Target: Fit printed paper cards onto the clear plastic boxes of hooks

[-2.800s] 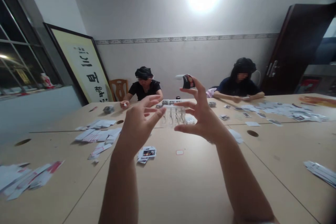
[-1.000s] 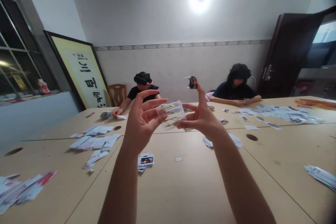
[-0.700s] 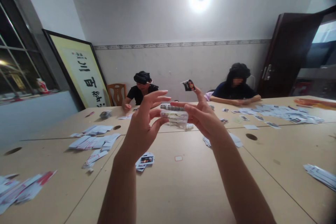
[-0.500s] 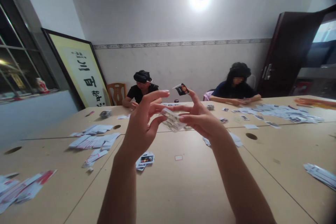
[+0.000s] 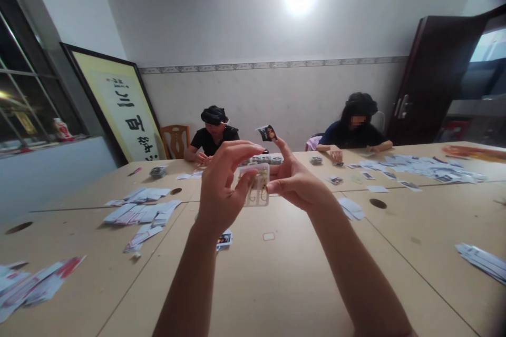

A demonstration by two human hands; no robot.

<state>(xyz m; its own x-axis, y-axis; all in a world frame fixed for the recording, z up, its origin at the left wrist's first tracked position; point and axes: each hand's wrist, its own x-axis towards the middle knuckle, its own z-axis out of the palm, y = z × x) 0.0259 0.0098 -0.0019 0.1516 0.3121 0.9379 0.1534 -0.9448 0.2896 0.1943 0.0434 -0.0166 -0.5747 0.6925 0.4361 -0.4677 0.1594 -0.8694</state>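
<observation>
Between my two hands, above the table, is a small clear plastic box [image 5: 259, 187] with compartments; thin hook-shaped pieces show through it. My left hand [image 5: 225, 181] grips its left side, thumb across the front. My right hand [image 5: 294, 176] pinches its right side with the thumb. On the raised index fingertip of that right hand a small dark printed sticker [image 5: 266, 133] sticks up, its edge curled. Below my left wrist lies a little pile of printed cards [image 5: 224, 239], partly hidden by the forearm. A small red-bordered label [image 5: 269, 236] lies flat on the table.
Stacks of white papers [image 5: 142, 210] lie on the left, with more at the near left. Many cards [image 5: 427, 168] spread across the far right. Two people [image 5: 215, 134] sit opposite. A row of small boxes [image 5: 263, 159] stands behind my hands. The table has round holes [image 5: 378, 204].
The clear box has turned from tilted to upright, its face toward me. My left hand has shifted slightly right, and the sticker on my right fingertip has moved a little left.
</observation>
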